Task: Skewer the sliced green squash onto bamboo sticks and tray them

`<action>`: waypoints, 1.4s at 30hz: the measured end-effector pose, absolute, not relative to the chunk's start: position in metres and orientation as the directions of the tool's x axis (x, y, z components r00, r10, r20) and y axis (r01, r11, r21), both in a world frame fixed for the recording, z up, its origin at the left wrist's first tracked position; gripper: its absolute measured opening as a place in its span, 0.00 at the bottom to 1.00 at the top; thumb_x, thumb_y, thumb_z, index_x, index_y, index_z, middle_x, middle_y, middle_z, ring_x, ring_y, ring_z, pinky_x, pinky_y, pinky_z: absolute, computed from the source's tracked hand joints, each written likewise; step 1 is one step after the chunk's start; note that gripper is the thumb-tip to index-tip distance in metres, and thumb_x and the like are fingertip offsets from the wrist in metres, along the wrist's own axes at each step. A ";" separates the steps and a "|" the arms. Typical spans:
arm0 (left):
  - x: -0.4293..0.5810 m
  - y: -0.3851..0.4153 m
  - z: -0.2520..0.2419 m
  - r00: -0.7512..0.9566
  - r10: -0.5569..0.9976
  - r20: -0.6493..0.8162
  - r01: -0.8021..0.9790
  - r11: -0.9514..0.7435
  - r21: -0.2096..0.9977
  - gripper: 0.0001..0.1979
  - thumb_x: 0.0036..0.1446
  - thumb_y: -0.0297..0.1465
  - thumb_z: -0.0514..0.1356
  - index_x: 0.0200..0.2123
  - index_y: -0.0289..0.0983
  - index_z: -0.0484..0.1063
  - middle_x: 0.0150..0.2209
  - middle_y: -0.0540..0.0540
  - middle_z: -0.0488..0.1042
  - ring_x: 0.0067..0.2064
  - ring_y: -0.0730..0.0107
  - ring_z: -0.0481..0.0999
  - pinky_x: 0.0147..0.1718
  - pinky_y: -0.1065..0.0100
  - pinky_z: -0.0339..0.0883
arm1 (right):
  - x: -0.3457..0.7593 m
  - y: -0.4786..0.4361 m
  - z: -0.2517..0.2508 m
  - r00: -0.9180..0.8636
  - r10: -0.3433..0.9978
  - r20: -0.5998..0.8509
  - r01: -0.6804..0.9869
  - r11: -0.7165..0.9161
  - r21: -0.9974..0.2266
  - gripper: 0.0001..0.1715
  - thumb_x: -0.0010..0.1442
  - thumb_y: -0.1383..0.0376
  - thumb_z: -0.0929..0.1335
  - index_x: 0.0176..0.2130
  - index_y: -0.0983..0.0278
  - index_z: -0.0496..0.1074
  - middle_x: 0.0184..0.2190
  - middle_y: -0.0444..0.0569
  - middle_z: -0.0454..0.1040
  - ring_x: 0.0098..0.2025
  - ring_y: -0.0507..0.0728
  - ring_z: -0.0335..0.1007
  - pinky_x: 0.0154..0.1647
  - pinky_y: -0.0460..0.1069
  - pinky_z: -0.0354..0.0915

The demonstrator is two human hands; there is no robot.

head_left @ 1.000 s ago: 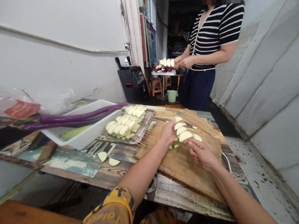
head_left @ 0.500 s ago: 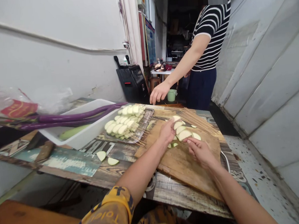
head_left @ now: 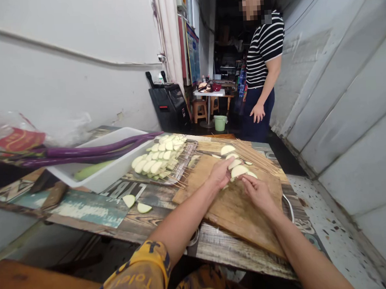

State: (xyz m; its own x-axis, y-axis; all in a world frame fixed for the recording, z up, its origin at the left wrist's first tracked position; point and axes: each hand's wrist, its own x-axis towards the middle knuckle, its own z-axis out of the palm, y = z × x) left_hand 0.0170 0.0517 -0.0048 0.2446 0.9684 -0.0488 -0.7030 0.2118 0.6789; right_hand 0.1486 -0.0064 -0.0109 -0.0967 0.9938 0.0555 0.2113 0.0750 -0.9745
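Note:
My left hand [head_left: 221, 173] is closed around the near side of several pale, green-edged vegetable slices [head_left: 235, 163] above the wooden cutting board [head_left: 245, 215]. Just to the right, my right hand [head_left: 257, 192] pinches its thumb and fingers together at the lower edge of a large half-round slice [head_left: 239, 172]. What sits between those fingertips is too small to make out. A separate slice [head_left: 227, 150] lies beyond my left hand. Thin wooden sticks [head_left: 254, 154] are spread at the board's far right.
Skewered slices [head_left: 161, 154] are piled on a metal tray [head_left: 190, 155]. Left of it, long purple eggplants [head_left: 93, 152] rest across a white tub [head_left: 107, 179]. Two loose slices [head_left: 129, 201] and a knife handle [head_left: 55, 195] lie nearer. A person in a striped shirt [head_left: 265, 46] stands beyond the table.
The other person has drawn their outstretched arm back from the table's far edge and lowered it to their side. My left hand has shifted slightly to the right; both hands remain at the slices.

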 end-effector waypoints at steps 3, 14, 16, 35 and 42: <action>0.017 0.051 -0.001 0.212 0.975 -0.060 -0.725 0.198 0.660 0.07 0.55 0.28 0.60 0.34 0.28 0.72 0.33 0.39 0.77 0.33 0.67 0.77 0.34 0.68 0.72 | 0.148 -0.007 -0.010 -0.065 0.987 0.145 0.279 0.157 -0.947 0.17 0.51 0.53 0.67 0.34 0.63 0.73 0.22 0.44 0.64 0.23 0.52 0.55 0.22 0.47 0.52; 0.023 0.054 -0.007 0.066 0.982 -0.178 -0.737 0.168 0.655 0.05 0.52 0.25 0.59 0.32 0.26 0.72 0.30 0.38 0.77 0.30 0.67 0.77 0.32 0.68 0.72 | 0.146 -0.012 -0.011 -0.033 0.985 0.170 0.404 0.168 -0.899 0.15 0.52 0.56 0.65 0.33 0.62 0.75 0.24 0.49 0.67 0.27 0.56 0.59 0.27 0.49 0.53; 0.024 0.055 -0.008 0.056 0.981 -0.186 -0.742 0.166 0.649 0.05 0.53 0.25 0.59 0.32 0.27 0.72 0.31 0.39 0.77 0.31 0.66 0.77 0.34 0.67 0.72 | 0.146 -0.012 -0.012 -0.018 0.986 0.164 0.393 0.158 -0.906 0.13 0.52 0.57 0.65 0.32 0.62 0.74 0.26 0.50 0.67 0.29 0.57 0.59 0.28 0.49 0.53; 0.015 0.055 -0.006 0.357 0.930 -0.091 -0.707 0.332 0.624 0.13 0.56 0.37 0.61 0.37 0.31 0.73 0.33 0.41 0.77 0.33 0.66 0.77 0.30 0.69 0.72 | 0.144 -0.009 -0.012 -0.081 0.996 -0.033 0.035 -0.031 -0.999 0.30 0.48 0.46 0.68 0.42 0.66 0.69 0.12 0.34 0.53 0.13 0.46 0.41 0.12 0.43 0.39; 0.015 0.047 -0.009 0.543 0.836 -0.081 -0.556 0.430 0.711 0.12 0.55 0.34 0.62 0.37 0.30 0.73 0.34 0.39 0.78 0.36 0.66 0.78 0.38 0.66 0.71 | 0.143 -0.012 -0.008 -0.058 0.998 0.016 0.074 0.020 -0.997 0.25 0.52 0.48 0.66 0.40 0.65 0.71 0.12 0.35 0.53 0.13 0.47 0.42 0.13 0.44 0.42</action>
State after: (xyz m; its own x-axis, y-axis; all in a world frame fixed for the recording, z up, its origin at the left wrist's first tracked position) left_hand 0.0147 0.0467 -0.0093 0.5428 0.8359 -0.0813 -0.5563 0.4304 0.7109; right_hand 0.1433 -0.0120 -0.0085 -0.0583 0.9982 0.0156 0.0736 0.0198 -0.9971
